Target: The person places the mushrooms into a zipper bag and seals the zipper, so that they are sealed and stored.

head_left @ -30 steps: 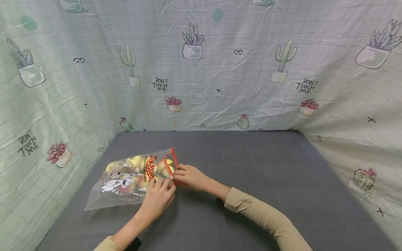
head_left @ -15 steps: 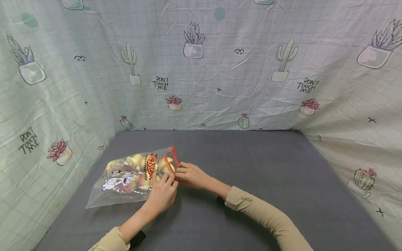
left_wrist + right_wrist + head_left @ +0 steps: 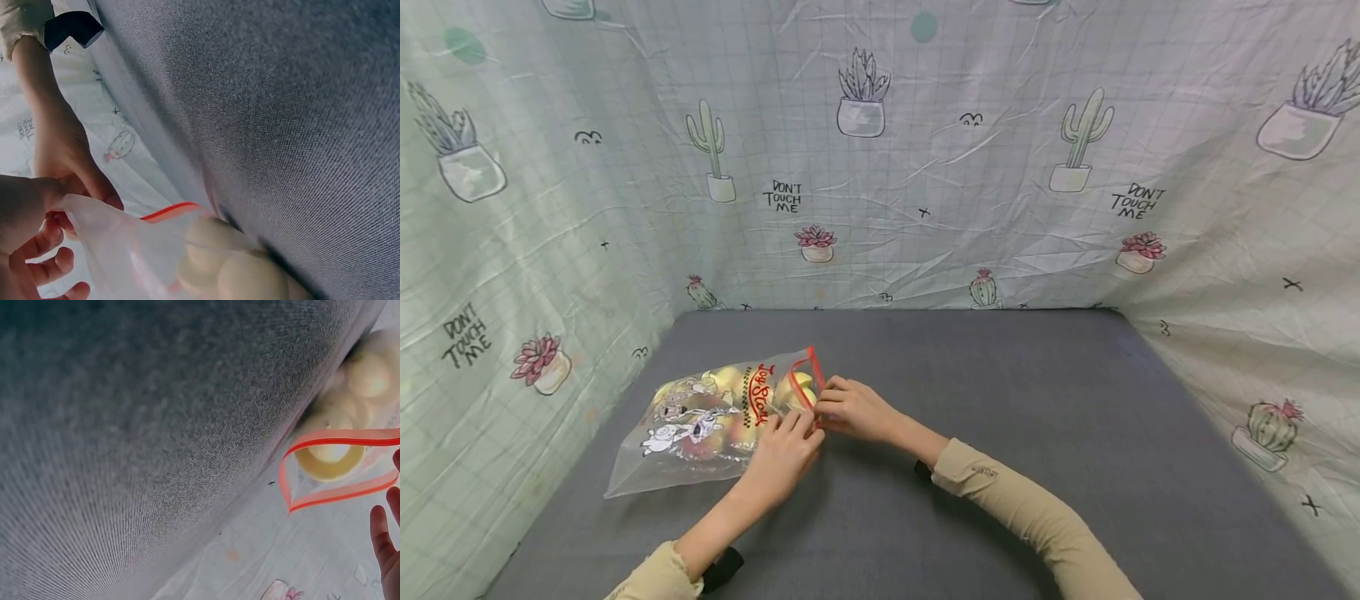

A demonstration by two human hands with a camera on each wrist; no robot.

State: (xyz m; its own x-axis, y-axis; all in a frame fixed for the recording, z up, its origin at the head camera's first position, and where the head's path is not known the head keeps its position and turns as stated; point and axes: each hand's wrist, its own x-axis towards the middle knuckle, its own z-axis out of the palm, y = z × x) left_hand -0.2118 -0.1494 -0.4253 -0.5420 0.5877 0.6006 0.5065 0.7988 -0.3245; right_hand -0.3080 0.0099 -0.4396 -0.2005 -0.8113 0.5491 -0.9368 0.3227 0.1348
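Note:
A clear zip bag (image 3: pixel 640 475) with red and black print lies on the left half of the table. Inside sit several round yellow-and-red fruits (image 3: pixel 725 382), blurred by the plastic. Its red-edged mouth (image 3: pixel 340 439) gapes at the far corner in the right wrist view. My left hand (image 3: pixel 782 457) pinches the near side of the bag by its mouth, thumb against fingers in the left wrist view. Close by, my right hand (image 3: pixel 861 410) pinches the red zip edge at the near corner; its fingertips are partly hidden.
A dark grey cloth (image 3: pixel 1000 400) covers the table. Behind and at both sides hangs a pale curtain (image 3: pixel 925 167) printed with cacti. Both forearms reach in from the front, in beige sleeves (image 3: pixel 1022 508).
My left hand has shifted slightly forward along the bag's edge, closer to my right hand. The bag and my right hand stay in nearly the same place.

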